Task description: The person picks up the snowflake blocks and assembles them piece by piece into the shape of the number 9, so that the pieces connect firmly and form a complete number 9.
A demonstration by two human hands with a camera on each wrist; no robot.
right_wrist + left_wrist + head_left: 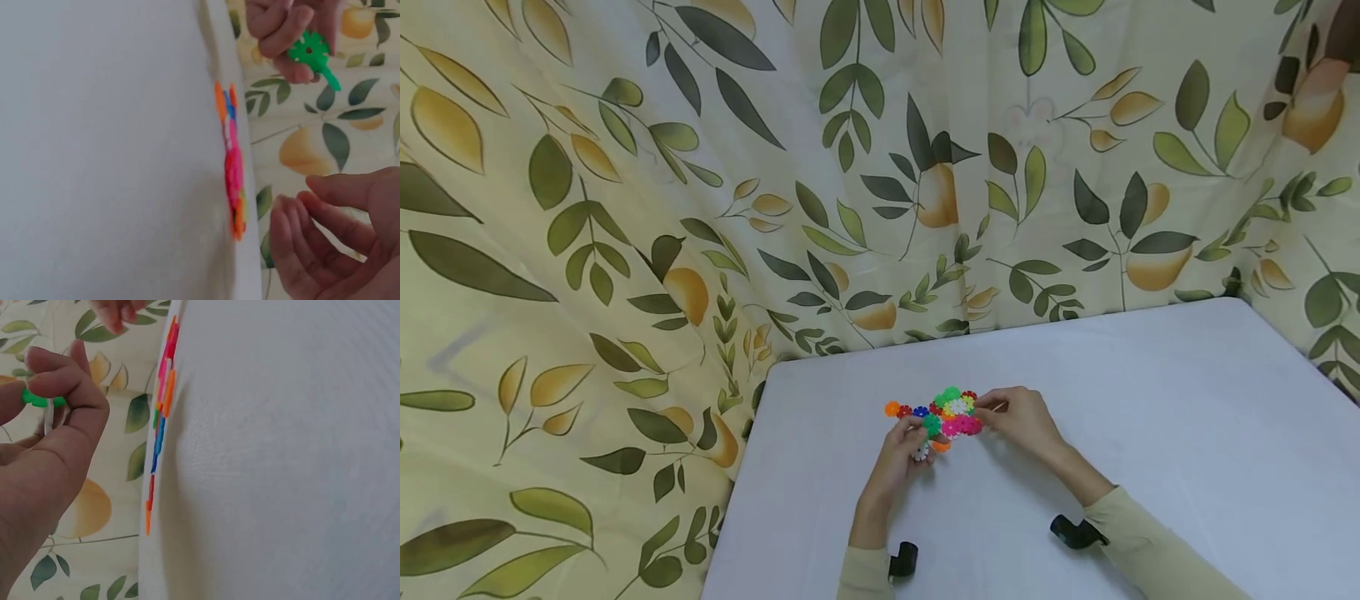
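Note:
My left hand (895, 454) pinches a green notched snowflake disc (309, 51) between thumb and fingers. Joined at an angle to it in the left wrist view is a white disc (49, 417), partly hidden by the fingers. Flat on the table lies a joined cluster of snowflake discs (961, 427) in pink, orange, red, blue, green, yellow and white, with a thin arm reaching left. My right hand (1022, 421) is at the cluster's right end, its fingertips overlapping that edge in the head view. In the right wrist view its thumb and fingers are loosely bent, with nothing visible between them.
A white-covered table (1150, 400) carries the cluster, which sits toward its back left part. Behind and to the left hangs a leaf-and-fruit patterned curtain (760, 208). Black wrist cameras (904, 560) are worn at both sleeves.

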